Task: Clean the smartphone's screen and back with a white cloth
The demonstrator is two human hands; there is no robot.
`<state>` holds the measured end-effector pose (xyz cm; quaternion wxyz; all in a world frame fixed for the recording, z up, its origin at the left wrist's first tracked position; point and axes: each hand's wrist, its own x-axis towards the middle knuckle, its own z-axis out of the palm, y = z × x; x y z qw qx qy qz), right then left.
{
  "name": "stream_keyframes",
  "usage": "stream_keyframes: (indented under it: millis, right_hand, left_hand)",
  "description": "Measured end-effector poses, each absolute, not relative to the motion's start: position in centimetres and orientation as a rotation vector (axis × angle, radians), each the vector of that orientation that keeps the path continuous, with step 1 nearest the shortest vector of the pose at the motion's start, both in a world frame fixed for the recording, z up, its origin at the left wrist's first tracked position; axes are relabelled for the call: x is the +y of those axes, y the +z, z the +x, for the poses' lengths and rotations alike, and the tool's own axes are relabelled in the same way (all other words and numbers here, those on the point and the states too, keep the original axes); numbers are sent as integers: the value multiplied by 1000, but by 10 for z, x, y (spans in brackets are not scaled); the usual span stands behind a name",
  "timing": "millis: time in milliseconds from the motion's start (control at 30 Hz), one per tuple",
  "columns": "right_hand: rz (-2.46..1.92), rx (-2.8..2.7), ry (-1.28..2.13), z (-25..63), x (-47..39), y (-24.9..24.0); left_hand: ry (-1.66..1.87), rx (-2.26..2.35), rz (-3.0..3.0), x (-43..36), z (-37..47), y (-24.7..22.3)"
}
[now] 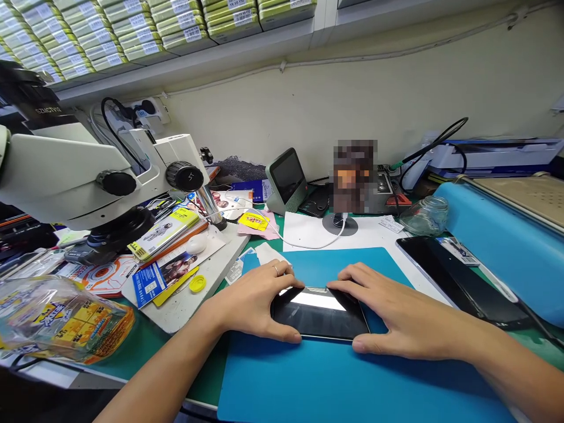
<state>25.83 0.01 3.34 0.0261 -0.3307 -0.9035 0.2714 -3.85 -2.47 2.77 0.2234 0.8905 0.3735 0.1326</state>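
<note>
A dark phone (321,320) lies sideways on the blue mat (282,382), its glossy screen up with a bright reflection across it. My left hand (259,299) grips its left end, thumb at the near edge and fingers at the far edge; a ring shows on one finger. At the right end, my right hand (383,311) holds the phone the same way, with its thumb by the near corner and its fingertips along the far edge.
A microscope (66,176) stands at the left above cards and a clear plastic jar (66,320). Behind the mat are a small display (287,179) and a white cable. At the right lie a larger black screen (458,282), a glass jar (427,216) and a blue roll (497,247).
</note>
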Motion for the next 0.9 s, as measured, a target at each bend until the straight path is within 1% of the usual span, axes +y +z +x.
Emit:
stream_keyframes:
  millis: [367, 567, 900]
  right_hand:
    - [-997, -2763, 821, 259, 2, 31]
    - [-988, -2760, 781, 256, 3, 30]
    - [-993, -2754, 734, 259, 7, 27]
  left_hand:
    - [334, 1047, 2436, -25, -40, 30]
    - [276, 1135, 2425, -26, -47, 37]
    - [266, 1112, 2452, -25, -47, 34]
